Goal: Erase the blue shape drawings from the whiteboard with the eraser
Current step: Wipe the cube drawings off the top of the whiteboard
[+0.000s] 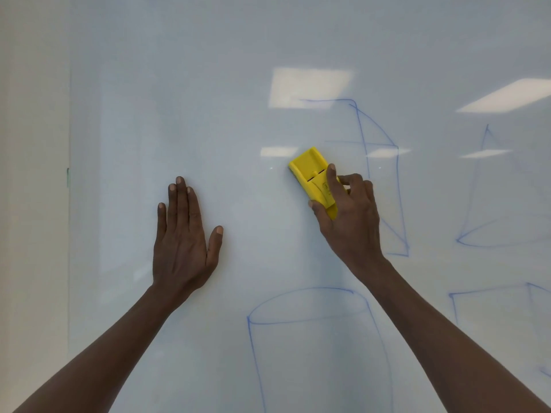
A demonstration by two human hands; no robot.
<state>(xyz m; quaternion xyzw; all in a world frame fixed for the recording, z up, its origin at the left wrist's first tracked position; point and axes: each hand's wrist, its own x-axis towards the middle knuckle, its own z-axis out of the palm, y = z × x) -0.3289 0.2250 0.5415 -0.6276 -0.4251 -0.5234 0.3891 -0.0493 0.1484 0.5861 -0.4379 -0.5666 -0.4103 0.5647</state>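
- The right hand (348, 216) holds the yellow eraser (316, 180) near the middle of the frame. The thumb is on one long side and the fingers curl over the other side, so the hand is closed around it.
- The eraser looks pressed flat on the whiteboard (179, 84), tilted so its far end points up and to the left.
- The left hand (182, 234) lies flat on the board at the middle left, fingers close together and thumb out to the side. It holds nothing.
- The job looks partly done. The box shape (384, 180) just to the right of the eraser has only its right side and top line left. Its left part looks wiped, with faint marks.
- The left half of the board has no blue lines that I can see.
- A lot is left. A big cylinder (313, 320) is at the bottom middle, below the eraser.
- A cone shape (477, 204) is at the right edge.
- Another box outline (489, 290) is at the lower right, cut off by the frame edge.
- A tiny blue mark (545, 372) is at the far lower right.
- Bright patches from ceiling lights (310, 87) shine on the board and make thin lines hard to see there.
- The right arm (447, 332) lies over part of the cylinder, so some lines may be hidden.
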